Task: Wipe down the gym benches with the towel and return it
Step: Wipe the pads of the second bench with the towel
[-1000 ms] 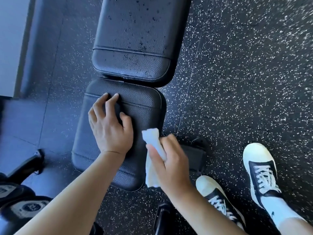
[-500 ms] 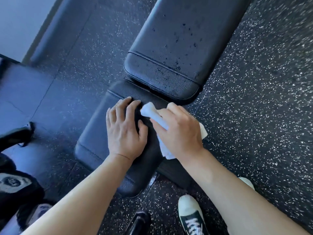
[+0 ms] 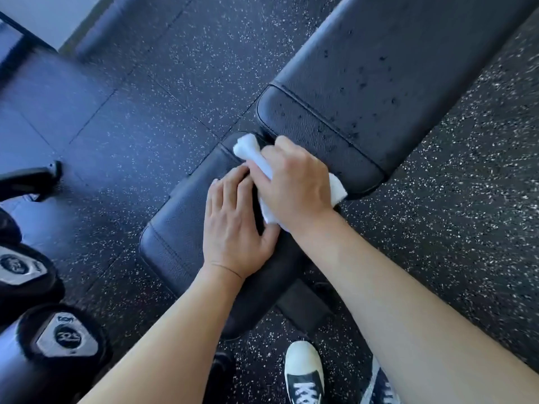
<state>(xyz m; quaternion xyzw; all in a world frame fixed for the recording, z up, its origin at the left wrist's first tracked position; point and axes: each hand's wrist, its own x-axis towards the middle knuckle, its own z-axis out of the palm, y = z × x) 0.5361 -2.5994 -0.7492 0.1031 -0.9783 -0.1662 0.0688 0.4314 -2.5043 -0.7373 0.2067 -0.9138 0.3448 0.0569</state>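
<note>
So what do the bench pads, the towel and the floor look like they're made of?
Bench pads: black padded vinyl or leather-like cover, judging by the pebbled grain and stitched seams; real or imitation can't be told. Dark droplets speckle the longer pad.
Towel: white soft cloth or thick paper, bunched in the right hand; the weave is too blurred to tell.
Floor: looks like black rubber tiling with white flecks, matte.

White towel [image 3: 248, 147], bunched, lies on the black seat pad [image 3: 175, 228] beside the droplet-speckled back pad [image 3: 379, 83].
</note>
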